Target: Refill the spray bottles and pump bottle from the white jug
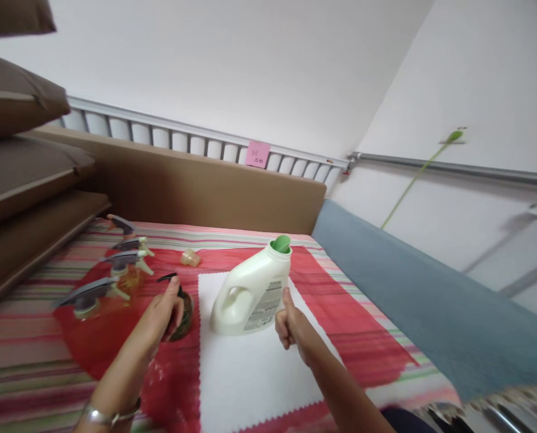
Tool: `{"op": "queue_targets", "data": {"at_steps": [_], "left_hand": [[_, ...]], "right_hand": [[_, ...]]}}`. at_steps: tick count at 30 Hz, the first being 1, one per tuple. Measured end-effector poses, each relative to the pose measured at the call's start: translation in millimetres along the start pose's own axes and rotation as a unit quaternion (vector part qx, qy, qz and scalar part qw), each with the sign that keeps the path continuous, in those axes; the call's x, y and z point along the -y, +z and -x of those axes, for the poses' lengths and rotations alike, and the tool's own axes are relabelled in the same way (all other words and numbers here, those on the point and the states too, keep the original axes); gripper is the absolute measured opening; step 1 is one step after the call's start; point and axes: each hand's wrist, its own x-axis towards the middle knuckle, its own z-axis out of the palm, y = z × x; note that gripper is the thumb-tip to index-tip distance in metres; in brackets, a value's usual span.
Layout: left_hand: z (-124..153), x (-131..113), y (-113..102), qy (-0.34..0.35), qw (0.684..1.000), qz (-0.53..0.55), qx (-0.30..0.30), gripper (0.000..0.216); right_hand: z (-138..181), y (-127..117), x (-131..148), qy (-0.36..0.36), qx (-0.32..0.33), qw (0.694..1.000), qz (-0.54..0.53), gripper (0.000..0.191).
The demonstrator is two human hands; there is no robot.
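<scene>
My left hand (pixel 168 310) is wrapped round a small dark pump bottle (pixel 186 316) with a black spout, its thumb up by the pump head. Most of that bottle is hidden behind the fingers. A large white detergent jug (pixel 254 294) with a handle and a green spout in its uncapped mouth stands on a white sheet (pixel 250 379) with zigzag edges. Just right of the jug is my right hand (pixel 293 328), fingers curled and thumb raised, with nothing visible in it. Whether it touches the jug I cannot tell.
Several trigger spray bottles (pixel 88 297) stand at the left on red plastic (pixel 358 337) over a striped cloth (pixel 20 361). A small beige cap (pixel 190 258) lies behind. Stacked brown cushions (pixel 20 150) rise at far left; a brown board (pixel 205 192) closes the back.
</scene>
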Motion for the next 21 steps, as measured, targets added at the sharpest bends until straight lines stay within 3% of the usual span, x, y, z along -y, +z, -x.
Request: {"op": "queue_targets", "data": {"at_steps": [5, 8, 9, 13, 16, 21], "left_hand": [[2, 0, 1, 0.021, 0.999, 0.023, -0.01, 0.072], [5, -1, 3, 0.04, 0.998, 0.037, 0.012, 0.072], [6, -2, 4, 0.045, 0.998, 0.036, 0.017, 0.072], [8, -1, 5, 0.055, 0.998, 0.019, 0.03, 0.074], [10, 2, 3, 0.077, 0.996, 0.021, 0.047, 0.075], [13, 7, -4, 0.081, 0.995, 0.029, 0.042, 0.074]], "right_hand": [[-8, 13, -11, 0.027, 0.024, 0.999, -0.001, 0.075], [-7, 42, -30, 0.1, 0.097, 0.988, 0.059, 0.077], [-4, 55, -38, 0.095, 0.12, 0.985, 0.081, 0.074], [12, 110, -66, -0.068, 0.19, 0.976, 0.079, 0.051], [15, 149, -74, -0.105, 0.223, 0.969, 0.036, 0.053], [15, 202, -66, -0.144, 0.209, 0.965, 0.061, 0.045]]}}
